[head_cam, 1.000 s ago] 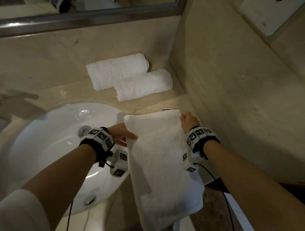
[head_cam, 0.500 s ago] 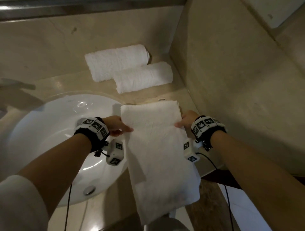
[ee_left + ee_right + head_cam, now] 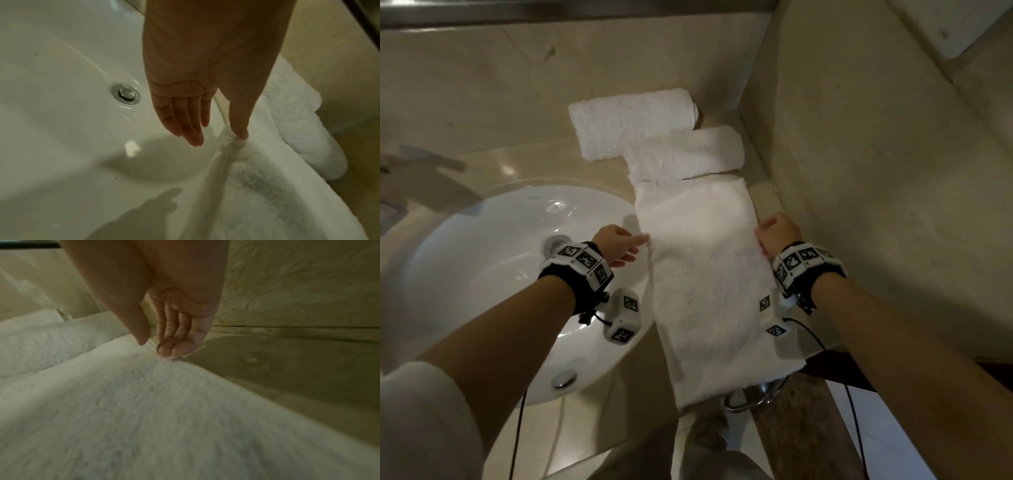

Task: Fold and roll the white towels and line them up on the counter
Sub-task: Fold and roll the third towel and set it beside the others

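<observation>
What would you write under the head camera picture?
Two hands lay a folded white towel beside the sink, near two rolled towels.

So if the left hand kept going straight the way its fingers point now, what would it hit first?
Probably the flat towel: the left hand points right at its left edge, the thumb already touching it. Depth is unclear for the other fingers, which hang over the sink.

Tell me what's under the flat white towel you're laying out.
The flat white folded towel covers beige stone counter at its far end; its near end overhangs a metal ring. What lies beneath its middle is hidden.
</observation>
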